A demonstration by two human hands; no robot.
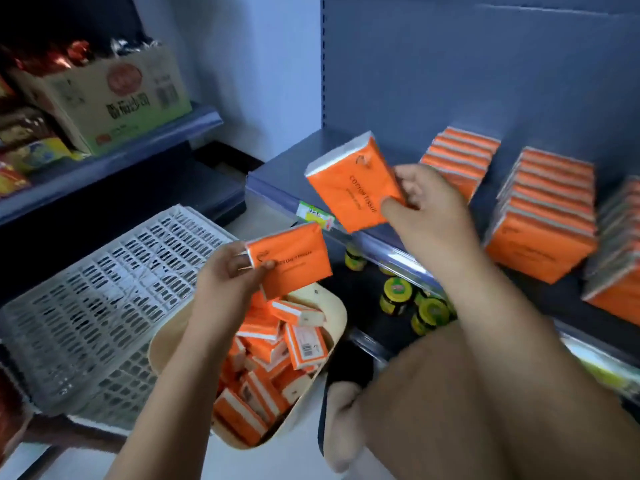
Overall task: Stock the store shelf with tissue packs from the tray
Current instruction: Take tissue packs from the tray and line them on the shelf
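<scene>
- The upper tissue pack (349, 183), orange with a white top edge and dark lettering, is tilted in the air over the front left corner of the shelf (277, 174).
- The right hand (427, 202) grips this pack by its right edge. The thumb presses on the printed face and the fingers are curled behind it.
- The lower tissue pack (294, 259), also orange, is held below the shelf's front edge and above the far end of the tray (337, 315).
- The left hand (227, 273) pinches this pack at its left end, with the thumb on the front face and the fingers wrapped round the back.
- The tray is a cream tub. In it, loose packs (266, 362) lie jumbled at many angles, some showing a barcode.
- Three piles of the same orange packs sit on the shelf. The first stack (460, 157) is near the back, the second stack (543, 216) is nearer the front edge, and the third stack (620, 265) is cut off by the right edge of the view.
- A green and yellow price label (317, 214) is fixed on the shelf's front edge, just left of the upper pack.
- Dark jars (398, 296) with yellow-green lids stand on the level below.
- A white crate (104, 289) with slotted walls lies tilted to the left of the tray.
- A cardboard box (114, 95) and snack packets (27, 140) sit on the shelf unit at the far left.
</scene>
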